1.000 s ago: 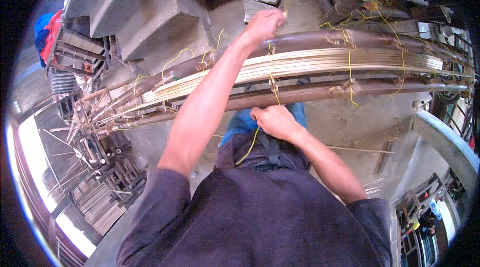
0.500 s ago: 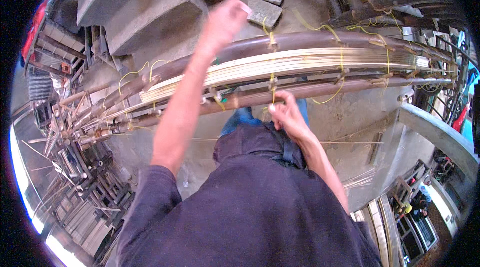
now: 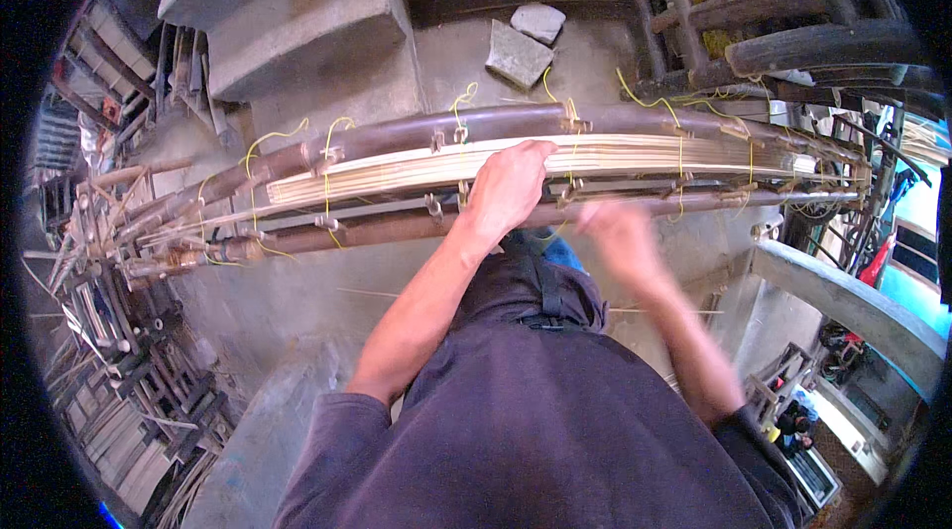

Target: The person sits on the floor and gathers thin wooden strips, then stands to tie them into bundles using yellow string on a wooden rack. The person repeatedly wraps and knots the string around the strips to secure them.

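A long bundle of pale split-bamboo strips (image 3: 397,167) lies lengthwise between two dark poles, the far pole (image 3: 496,120) and the near pole (image 3: 397,232). Yellow cords (image 3: 680,157) cross the bundle at intervals, tied at small pegs on the poles. My left hand (image 3: 508,187) rests across the middle of the strips, fingers curled together at their far side; what they grip is hidden under the hand. Beside the near pole, right of my left hand, my right hand (image 3: 617,234) is smeared by motion, and its fingers cannot be read.
Concrete steps (image 3: 307,23) rise at the back left. Two stone pieces (image 3: 520,53) lie on the floor beyond the far pole. A dark wooden frame (image 3: 734,13) stands at the back right. A concrete ledge (image 3: 843,291) runs along the right, and stacked wood (image 3: 129,430) fills the left.
My left hand has come down from beyond the far pole onto the strips. My right hand has moved right, away from the cord at the near pole. The view has shifted slightly.
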A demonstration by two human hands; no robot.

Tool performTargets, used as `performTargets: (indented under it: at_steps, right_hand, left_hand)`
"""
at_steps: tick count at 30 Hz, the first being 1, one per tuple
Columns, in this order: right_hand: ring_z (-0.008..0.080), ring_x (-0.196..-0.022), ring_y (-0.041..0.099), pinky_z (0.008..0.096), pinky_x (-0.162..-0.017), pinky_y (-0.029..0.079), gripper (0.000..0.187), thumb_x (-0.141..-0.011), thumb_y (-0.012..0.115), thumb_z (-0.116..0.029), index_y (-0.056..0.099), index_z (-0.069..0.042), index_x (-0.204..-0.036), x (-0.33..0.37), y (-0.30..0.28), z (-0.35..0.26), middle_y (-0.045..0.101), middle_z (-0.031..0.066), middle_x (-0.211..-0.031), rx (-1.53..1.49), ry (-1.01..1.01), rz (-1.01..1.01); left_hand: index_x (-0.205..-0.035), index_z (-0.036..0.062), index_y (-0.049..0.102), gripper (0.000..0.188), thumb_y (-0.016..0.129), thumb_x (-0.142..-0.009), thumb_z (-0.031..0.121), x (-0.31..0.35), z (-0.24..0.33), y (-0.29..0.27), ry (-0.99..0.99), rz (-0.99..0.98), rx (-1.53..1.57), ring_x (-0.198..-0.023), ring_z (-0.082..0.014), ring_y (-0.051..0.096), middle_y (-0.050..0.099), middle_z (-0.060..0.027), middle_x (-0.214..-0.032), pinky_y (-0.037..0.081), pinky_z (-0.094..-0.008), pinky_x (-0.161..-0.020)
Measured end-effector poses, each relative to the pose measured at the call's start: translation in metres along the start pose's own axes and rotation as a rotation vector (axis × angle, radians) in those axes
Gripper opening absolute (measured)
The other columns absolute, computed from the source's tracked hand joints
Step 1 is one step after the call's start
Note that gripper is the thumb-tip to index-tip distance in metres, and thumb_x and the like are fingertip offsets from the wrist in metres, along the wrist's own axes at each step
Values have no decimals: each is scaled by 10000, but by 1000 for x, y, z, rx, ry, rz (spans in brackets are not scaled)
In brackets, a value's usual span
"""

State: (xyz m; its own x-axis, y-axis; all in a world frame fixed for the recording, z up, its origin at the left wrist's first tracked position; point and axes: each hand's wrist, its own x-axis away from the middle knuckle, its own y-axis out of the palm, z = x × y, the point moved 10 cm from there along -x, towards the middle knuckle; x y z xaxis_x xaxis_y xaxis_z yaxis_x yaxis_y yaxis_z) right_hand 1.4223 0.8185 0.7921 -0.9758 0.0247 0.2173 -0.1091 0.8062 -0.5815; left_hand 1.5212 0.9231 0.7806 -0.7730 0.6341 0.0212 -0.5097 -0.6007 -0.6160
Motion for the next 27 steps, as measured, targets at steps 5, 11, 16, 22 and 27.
performTargets:
  at_steps: [5, 11, 16, 22, 27]
  right_hand:
    - [301, -804, 616, 369, -736, 482, 301, -903, 535, -293, 643, -12, -916, -117, -51, -173, 624, 167, -823, 275, -511, -192]
    - [309, -890, 615, 388, -762, 475, 435, -938, 439, -397, 539, -16, -1123, -178, -7, 30, 630, 198, -940, 307, 123, -296]
    - [303, -925, 610, 389, -834, 453, 313, -940, 418, -267, 481, -16, -1115, -71, -14, -54, 605, 230, -917, -419, -55, -168]
    - [399, -762, 623, 525, -679, 475, 179, -860, 474, -182, 550, -66, -973, -7, 128, -3, 621, 222, -751, -63, -268, -438]
    - [406, -720, 622, 508, -703, 485, 163, -831, 482, -149, 590, -54, -909, -1, 119, 9, 649, 190, -757, 59, -103, -440]
  left_hand:
    - [-915, 71, 663, 185, 573, -846, 217, 4, 6, 12, 13, 152, -208, -770, -309, 623, 664, -133, -822, 437, -408, -757]
    - [-847, 108, 712, 203, 601, -839, 278, -5, 18, 31, 76, 164, -246, -688, -291, 628, 662, -109, -730, 449, -393, -681]
    - [-844, 105, 708, 245, 584, -847, 316, 6, -5, 21, -57, 136, -304, -757, -264, 638, 676, -90, -792, 467, -387, -702]
    - [-862, 71, 682, 265, 510, -920, 264, -34, 3, 34, -300, -70, 710, -699, -159, 619, 646, -94, -732, 455, -349, -670]
    - [-685, 59, 553, 392, 473, -932, 353, -146, -38, 59, -369, -210, 200, -579, -93, 410, 503, 18, -647, 329, -257, -518]
